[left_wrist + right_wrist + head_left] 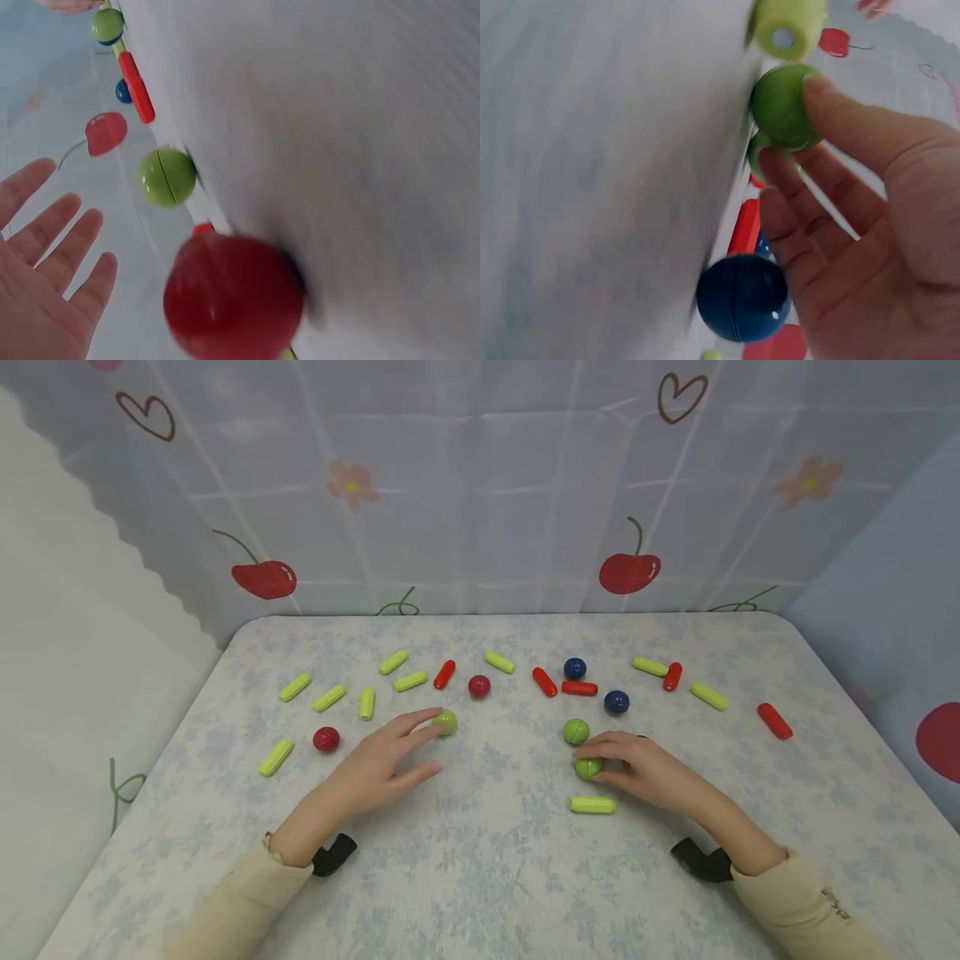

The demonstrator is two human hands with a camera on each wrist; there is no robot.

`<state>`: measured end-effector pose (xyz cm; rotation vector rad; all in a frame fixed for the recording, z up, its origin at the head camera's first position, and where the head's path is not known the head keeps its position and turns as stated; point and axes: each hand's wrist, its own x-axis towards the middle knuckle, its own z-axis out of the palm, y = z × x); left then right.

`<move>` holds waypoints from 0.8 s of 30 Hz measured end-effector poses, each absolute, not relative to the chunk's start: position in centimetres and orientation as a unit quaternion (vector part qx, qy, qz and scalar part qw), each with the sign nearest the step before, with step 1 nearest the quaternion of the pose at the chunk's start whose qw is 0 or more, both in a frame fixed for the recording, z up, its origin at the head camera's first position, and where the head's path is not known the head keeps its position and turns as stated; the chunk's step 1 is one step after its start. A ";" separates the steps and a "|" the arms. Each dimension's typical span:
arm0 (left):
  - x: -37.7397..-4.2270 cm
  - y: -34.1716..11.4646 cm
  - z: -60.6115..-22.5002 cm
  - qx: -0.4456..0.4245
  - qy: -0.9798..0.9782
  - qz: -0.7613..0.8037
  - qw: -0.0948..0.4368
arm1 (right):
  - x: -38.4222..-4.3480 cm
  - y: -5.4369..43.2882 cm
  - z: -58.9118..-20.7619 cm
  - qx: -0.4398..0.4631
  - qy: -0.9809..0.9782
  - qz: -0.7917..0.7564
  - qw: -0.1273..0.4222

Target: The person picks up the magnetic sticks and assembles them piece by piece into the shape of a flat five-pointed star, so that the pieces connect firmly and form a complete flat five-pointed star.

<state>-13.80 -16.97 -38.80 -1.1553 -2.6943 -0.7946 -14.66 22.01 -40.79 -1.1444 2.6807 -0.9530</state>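
Observation:
My right hand [637,764] has its thumb and fingers about a green ball [588,767], pinching it at the table; in the right wrist view the thumb lies along this ball [784,105]. Just behind it sits a second green ball [576,731], and in front lies a ribbed yellow-green stick [592,805]. On the other side, my left hand [386,764] hovers with extended, spread fingers by a third green ball [446,722]. The left wrist view shows that green ball [166,178] beyond the fingertips, with nothing in the palm.
A red ball [326,739] sits left of my left hand, another red ball [480,686] farther back. Two blue balls, one nearer [617,702], stand behind my right hand. Several yellow-green sticks and red sticks [775,721] lie scattered. A patterned curtain [480,510] hangs behind the table.

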 end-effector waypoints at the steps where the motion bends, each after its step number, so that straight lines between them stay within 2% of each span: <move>1: -13.8 -16.6 -39.0 -0.378 -0.886 -0.267 0.044 | -14.7 22.0 -41.0 -0.371 0.870 -0.322 0.038; 8: -14.0 -13.4 -39.5 -0.377 -0.866 -0.327 -0.030 | -14.5 22.1 -42.0 -0.352 0.854 -0.381 0.045; 14: -14.0 -9.7 -40.1 -0.393 -0.827 -0.391 -0.091 | -14.5 22.0 -42.5 -0.357 0.844 -0.399 0.020; 20: -13.7 -5.6 -41.3 -0.392 -0.806 -0.425 -0.129 | -14.3 21.9 -42.5 -0.351 0.843 -0.407 0.011; 24: -13.3 -3.4 -42.1 -0.377 -0.810 -0.430 -0.134 | -13.9 21.3 -41.4 -0.345 0.845 -0.409 0.015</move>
